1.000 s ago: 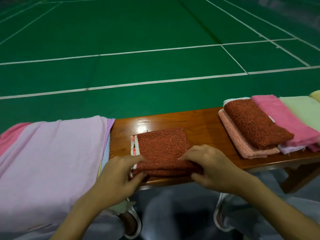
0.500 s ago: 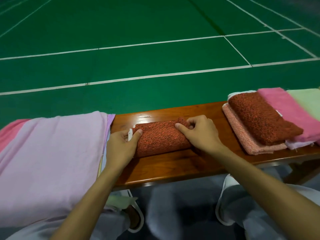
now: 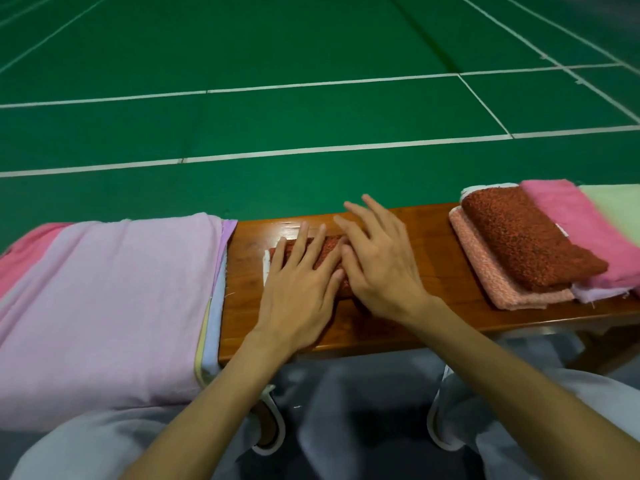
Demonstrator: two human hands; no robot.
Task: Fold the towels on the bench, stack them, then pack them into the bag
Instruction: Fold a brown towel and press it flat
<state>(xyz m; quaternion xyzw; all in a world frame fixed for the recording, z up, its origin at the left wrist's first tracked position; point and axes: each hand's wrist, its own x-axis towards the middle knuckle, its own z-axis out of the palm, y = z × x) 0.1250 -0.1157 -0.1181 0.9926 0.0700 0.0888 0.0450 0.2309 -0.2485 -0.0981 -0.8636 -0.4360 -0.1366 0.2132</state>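
Varnished wood for the table [image 3: 433, 230], glossy, with a pale glare near the far edge. In the middle, a rust-red towel [image 3: 329, 247]: nubby, rough looped cloth, matt, edged by a smoother white hem [image 3: 266, 268]. Same coarse speckled pile on the folded rust towel [image 3: 519, 244] at the right; beneath it a salmon towel [image 3: 485, 271] of finer, grainy weave. Beside those, a pink towel [image 3: 571, 216] and a pale green cloth [image 3: 616, 206], both soft and matt. At the left, lilac cloth [image 3: 104, 289], thin, smooth, faintly creased. Beyond, green floor [image 3: 277, 46], matt with a faint sheen.
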